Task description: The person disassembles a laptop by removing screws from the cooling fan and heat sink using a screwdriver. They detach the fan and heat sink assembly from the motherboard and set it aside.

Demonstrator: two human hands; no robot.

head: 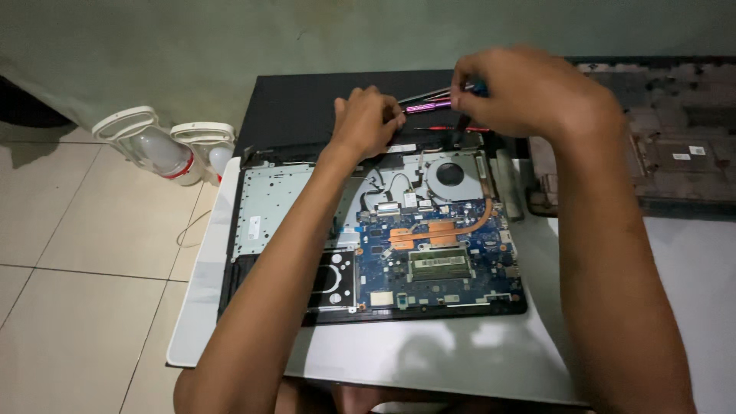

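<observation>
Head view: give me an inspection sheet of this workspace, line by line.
Surface: white table, black mat at the back.
Job's things: opened laptop, blue board, copper heat pipe, fan exposed.
Clutter: screwdrivers, removed bottom cover.
Grippers: left hand fisted at the laptop's rear edge; right hand pinching a small tool.
Cables: thin black wires by the fan; white cord on the floor.
Surroundings: tiled floor, green wall, white lamps.

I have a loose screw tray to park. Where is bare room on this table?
Bare white table lies in front of the opened laptop, and right of it beyond the right hand. Crowded: the far edge, with screwdrivers and left hand.
</observation>
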